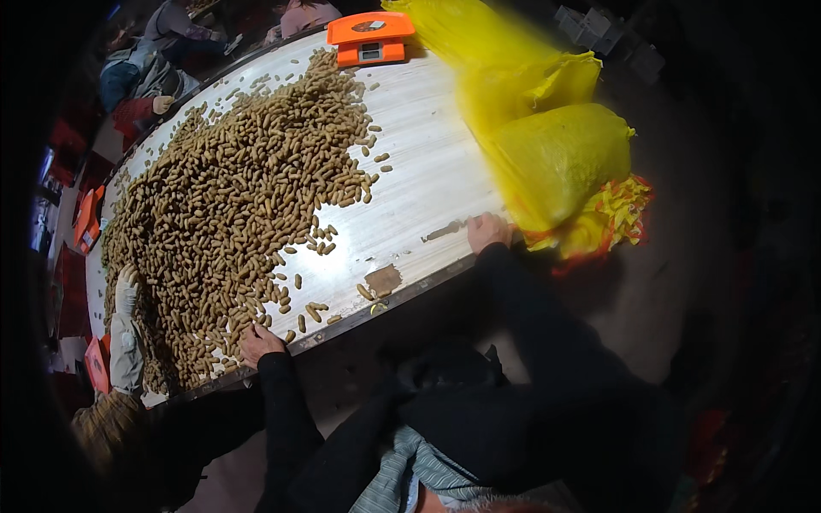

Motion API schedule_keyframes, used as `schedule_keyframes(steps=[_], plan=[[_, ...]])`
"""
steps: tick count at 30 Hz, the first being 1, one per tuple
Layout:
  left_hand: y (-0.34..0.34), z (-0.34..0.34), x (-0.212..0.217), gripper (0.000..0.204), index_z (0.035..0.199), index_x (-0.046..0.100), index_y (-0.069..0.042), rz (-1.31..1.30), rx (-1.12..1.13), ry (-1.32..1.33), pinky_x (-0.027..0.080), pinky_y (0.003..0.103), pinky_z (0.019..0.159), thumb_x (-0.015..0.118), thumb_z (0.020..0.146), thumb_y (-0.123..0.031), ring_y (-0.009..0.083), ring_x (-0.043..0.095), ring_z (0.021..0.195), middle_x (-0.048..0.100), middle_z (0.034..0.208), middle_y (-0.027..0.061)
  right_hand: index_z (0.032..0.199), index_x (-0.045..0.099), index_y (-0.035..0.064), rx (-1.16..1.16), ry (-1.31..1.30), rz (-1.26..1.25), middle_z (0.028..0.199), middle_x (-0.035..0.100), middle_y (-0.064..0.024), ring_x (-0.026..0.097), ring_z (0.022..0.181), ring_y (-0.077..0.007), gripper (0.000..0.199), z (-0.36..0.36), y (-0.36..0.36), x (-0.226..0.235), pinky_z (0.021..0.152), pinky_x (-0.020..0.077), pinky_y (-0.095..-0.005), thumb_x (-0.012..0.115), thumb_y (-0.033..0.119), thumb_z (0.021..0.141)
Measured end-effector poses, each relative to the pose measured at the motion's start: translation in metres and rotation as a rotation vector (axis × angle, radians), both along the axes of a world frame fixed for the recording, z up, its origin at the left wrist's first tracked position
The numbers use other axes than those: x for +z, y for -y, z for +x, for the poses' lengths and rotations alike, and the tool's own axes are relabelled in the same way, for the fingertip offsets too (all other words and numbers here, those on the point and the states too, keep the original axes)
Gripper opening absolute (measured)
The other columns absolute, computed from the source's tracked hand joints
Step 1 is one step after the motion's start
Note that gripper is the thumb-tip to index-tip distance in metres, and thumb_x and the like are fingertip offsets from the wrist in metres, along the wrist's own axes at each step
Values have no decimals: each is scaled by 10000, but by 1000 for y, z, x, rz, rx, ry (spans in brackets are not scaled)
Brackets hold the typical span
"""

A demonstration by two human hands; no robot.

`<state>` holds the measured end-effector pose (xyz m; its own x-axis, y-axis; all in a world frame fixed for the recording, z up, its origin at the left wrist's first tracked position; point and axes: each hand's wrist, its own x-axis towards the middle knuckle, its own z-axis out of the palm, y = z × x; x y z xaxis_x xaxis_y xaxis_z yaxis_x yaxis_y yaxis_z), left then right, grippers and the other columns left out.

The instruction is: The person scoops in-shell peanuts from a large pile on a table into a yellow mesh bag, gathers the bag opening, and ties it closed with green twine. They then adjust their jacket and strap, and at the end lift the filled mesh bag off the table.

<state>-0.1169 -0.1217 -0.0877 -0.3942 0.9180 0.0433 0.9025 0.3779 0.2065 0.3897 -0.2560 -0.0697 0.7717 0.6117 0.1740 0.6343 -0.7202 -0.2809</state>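
Note:
A broad heap of unshelled peanuts covers the left part of a white table. My left hand is at the heap's near edge, its bent fingers among the peanuts; whatever they hold is hidden. Farther right, my right hand is curled at the table's near edge, close beside large yellow plastic bags. Whether it grips bag film or the table edge I cannot make out. Loose peanuts lie scattered between my two hands.
An orange scale stands at the far edge, with another orange scale at the left. A co-worker's gloved hand reaches into the heap beside me. More people sit across the table. Red-and-yellow bagging hangs at the right.

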Motion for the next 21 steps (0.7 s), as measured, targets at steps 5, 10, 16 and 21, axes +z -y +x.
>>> schedule_keyframes(steps=[5, 10, 16, 21], plan=[[-1, 5, 6, 369, 1210, 649, -145, 25, 7, -1, 376, 504, 1002, 521, 968, -393, 362, 531, 1153, 625, 1160, 173, 911, 679, 22, 48, -144, -54, 998, 676, -199, 591, 1032, -377, 393, 4, 3, 6, 940, 425, -482, 542, 391, 928], [33, 42, 9, 380, 1248, 620, -87, 197, -203, -17, 372, 476, 1038, 582, 946, -315, 350, 509, 1203, 592, 1238, 180, 805, 639, 59, 79, -84, 118, 882, 667, -163, 605, 925, -375, 313, 4, 6, -2, 852, 433, -494, 617, 363, 873], [79, 115, -9, 382, 1237, 626, -58, 306, -477, 73, 365, 461, 1070, 619, 924, -277, 343, 504, 1236, 597, 1266, 174, 749, 605, 102, 136, -147, 154, 831, 660, -123, 605, 883, -346, 279, 6, 7, -7, 805, 415, -487, 684, 353, 843], [79, 146, -20, 345, 1175, 660, -62, 233, -452, -23, 352, 463, 1054, 616, 926, -296, 308, 504, 1227, 601, 1248, 129, 752, 613, 102, 192, -233, 169, 830, 664, -121, 611, 863, -350, 288, 8, 14, 3, 773, 422, -487, 692, 367, 835]])
